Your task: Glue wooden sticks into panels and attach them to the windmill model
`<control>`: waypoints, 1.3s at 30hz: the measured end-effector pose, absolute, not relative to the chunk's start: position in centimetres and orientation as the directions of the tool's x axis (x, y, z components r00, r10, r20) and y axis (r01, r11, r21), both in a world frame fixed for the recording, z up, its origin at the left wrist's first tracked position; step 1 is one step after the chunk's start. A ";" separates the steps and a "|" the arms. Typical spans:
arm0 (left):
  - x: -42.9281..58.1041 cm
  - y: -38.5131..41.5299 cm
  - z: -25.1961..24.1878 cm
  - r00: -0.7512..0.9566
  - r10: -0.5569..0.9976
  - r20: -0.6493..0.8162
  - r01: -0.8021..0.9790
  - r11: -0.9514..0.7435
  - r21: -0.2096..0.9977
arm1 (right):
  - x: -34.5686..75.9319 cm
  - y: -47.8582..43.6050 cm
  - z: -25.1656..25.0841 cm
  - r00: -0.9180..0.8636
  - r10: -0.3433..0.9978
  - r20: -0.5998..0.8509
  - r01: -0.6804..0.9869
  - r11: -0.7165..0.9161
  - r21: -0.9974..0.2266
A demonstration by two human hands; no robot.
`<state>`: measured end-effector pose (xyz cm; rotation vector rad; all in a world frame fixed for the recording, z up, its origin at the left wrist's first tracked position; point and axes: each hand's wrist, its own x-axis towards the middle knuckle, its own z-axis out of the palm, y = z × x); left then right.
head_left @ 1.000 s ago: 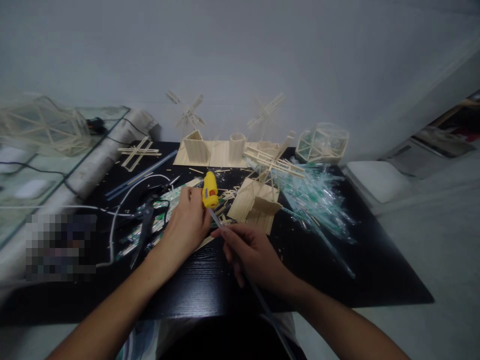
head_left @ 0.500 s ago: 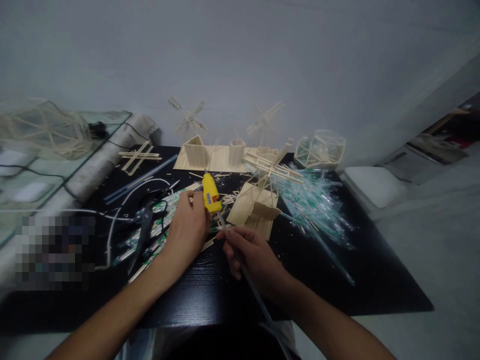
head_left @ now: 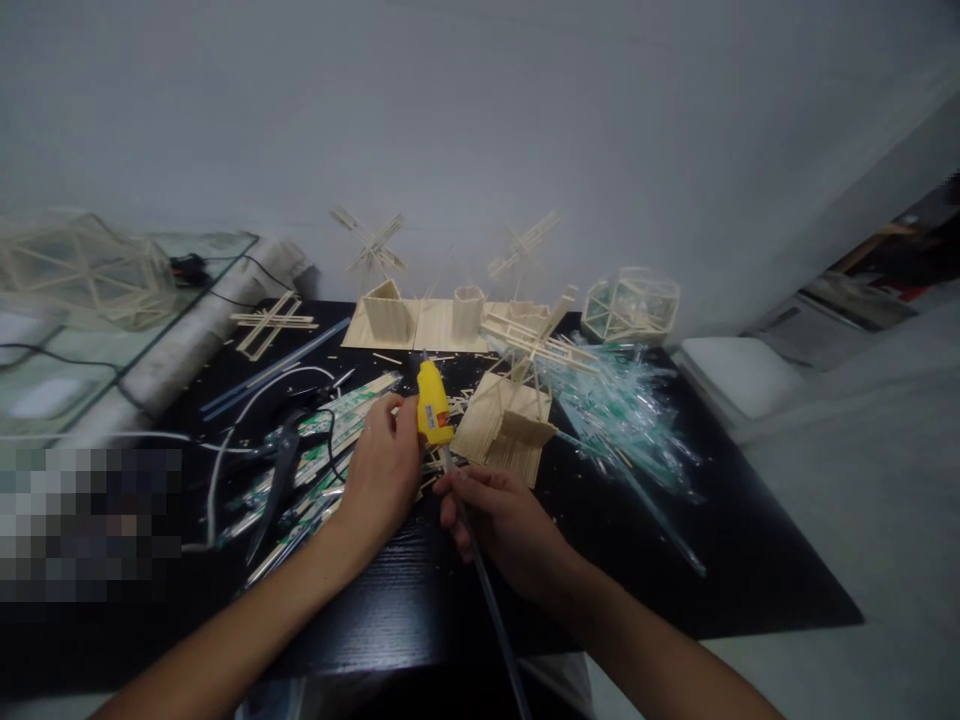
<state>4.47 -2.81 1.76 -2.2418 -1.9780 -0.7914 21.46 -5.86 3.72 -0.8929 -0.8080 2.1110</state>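
Observation:
My left hand is closed around a small yellow glue gun held over the black table, its nozzle pointing away from me. A long clear glue stick runs from the gun's back end down toward me. My right hand is wrapped round this stick just behind the gun. Right past the gun lies a flat panel of thin wooden sticks with a small stick frame standing on it.
Stick models stand along the wall: two small windmills, boxes on a wooden base and a wire-like stick cage. Clear plastic wrappers pile at right. Cables, scissors and green packets lie at left, beside a glass surface.
The glue gun has tilted more upright and shifted slightly right. My right hand has slid closer to the gun along the glue stick.

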 end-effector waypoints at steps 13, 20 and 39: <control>4.3 -3.3 1.1 0.031 0.821 0.569 0.890 -0.282 0.358 | 21.8 -6.7 4.2 -0.390 0.885 -0.254 -0.210 -0.354 -0.911; 4.6 -2.9 1.7 0.036 0.900 0.435 0.897 -0.221 0.384 | 21.6 -6.2 3.8 -0.433 0.859 -0.273 -0.307 -0.426 -0.851; 3.2 2.7 6.0 0.131 0.988 -0.083 0.677 -0.028 0.736 | 24.3 -7.3 5.8 -0.455 0.883 -0.116 0.083 -0.087 -0.993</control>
